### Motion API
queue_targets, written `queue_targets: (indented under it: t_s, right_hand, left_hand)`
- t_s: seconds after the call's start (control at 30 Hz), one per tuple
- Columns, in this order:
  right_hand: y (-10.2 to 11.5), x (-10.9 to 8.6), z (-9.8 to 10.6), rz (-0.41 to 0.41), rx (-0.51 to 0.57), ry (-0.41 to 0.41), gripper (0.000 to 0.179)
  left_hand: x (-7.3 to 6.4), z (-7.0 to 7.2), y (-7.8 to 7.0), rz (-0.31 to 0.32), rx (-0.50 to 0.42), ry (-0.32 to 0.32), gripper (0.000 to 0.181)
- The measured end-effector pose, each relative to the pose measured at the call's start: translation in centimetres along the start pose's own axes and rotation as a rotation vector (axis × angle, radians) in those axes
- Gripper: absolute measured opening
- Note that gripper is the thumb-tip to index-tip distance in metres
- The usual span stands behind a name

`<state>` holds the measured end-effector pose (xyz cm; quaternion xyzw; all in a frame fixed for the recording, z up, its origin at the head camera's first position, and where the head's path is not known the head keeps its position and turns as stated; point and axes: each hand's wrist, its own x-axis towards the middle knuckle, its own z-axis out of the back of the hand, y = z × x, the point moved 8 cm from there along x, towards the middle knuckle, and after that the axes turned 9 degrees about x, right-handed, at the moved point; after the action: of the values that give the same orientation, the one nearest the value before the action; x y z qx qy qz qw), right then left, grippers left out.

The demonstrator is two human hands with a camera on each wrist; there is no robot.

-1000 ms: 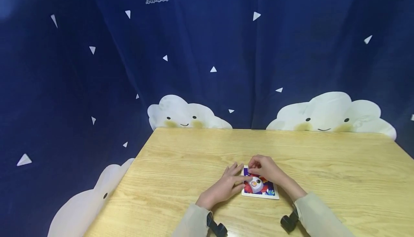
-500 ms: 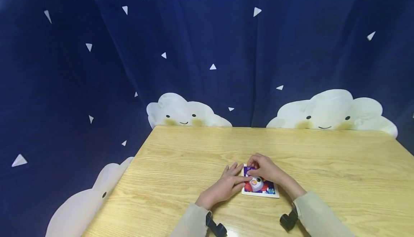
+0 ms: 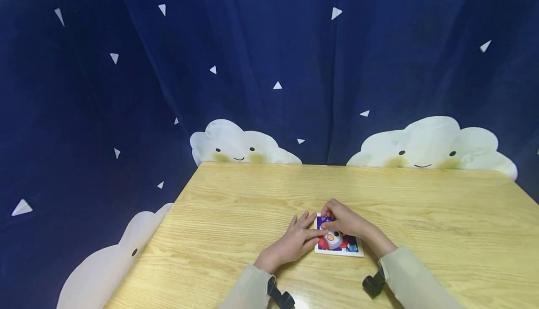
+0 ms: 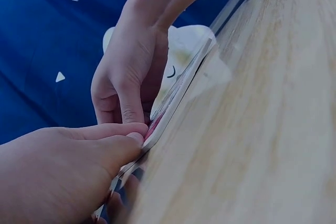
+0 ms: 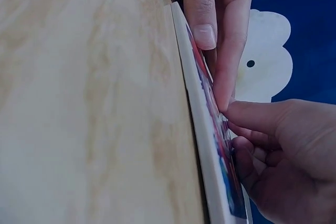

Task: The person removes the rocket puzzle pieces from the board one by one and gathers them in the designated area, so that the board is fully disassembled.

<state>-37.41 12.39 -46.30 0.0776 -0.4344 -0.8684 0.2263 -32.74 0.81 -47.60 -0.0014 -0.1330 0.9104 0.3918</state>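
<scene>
A flat square picture board (image 3: 338, 253) with a white border lies on the table, printed with a white-faced bird on purple and red. My left hand (image 3: 292, 243) rests at the board's left side, fingers spread, its index fingertip on the picture. Over the board's upper part bends my right hand (image 3: 347, 220), thumb and curled fingers down at the picture. In the right wrist view, the right thumb (image 5: 257, 116) meets the left index fingertip close to the board's face. I cannot tell whether the right fingers pinch anything; they hide that part of the picture.
The wooden table (image 3: 236, 196) reaches back to a dark blue curtain (image 3: 252, 42) with white triangles and smiling clouds. Black camera mounts (image 3: 372, 284) sit at both wrists, beside the light sleeves (image 3: 414, 276).
The right thumb has come slightly lower over the picture, and a red patch beside it is now covered. The left hand holds its place; the head view has shifted a little.
</scene>
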Motion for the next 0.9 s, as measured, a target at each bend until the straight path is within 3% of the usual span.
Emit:
queue_targets:
  t_s: [0.37, 0.9]
  right_hand:
    - [-0.18, -0.1, -0.15, -0.006, 0.01, -0.003, 0.018]
    - [-0.01, -0.75, 0.25, 0.111, -0.004, -0.095, 0.018]
  left_hand:
    - [-0.02, -0.02, -0.08, 0.004, -0.006, 0.002, 0.036]
    - [0.01, 0.02, 0.03, 0.016, -0.027, -0.001, 0.036]
